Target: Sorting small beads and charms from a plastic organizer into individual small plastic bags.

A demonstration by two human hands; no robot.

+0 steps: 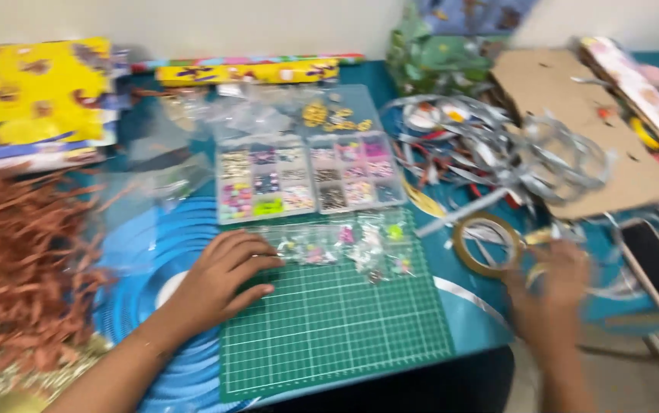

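Small clear plastic bags of coloured beads [345, 246] are lying just past the tips of the left hand [222, 279], at the top edge of the green cutting mat with white grid lines [337, 329]. The left fingers [257, 264] are spread out flat on the mat, and nothing is held in them. The right hand [551, 294] is blurred, so how far its fingers are open cannot be told; a round roll of brown tape [486, 245] is seen just beyond them on the blue counter [459, 306]. A clear box with many little bead compartments [310, 177] is placed further past the left fingertips. The bags would best be picked up one at a time, gently, so no beads are spilled.
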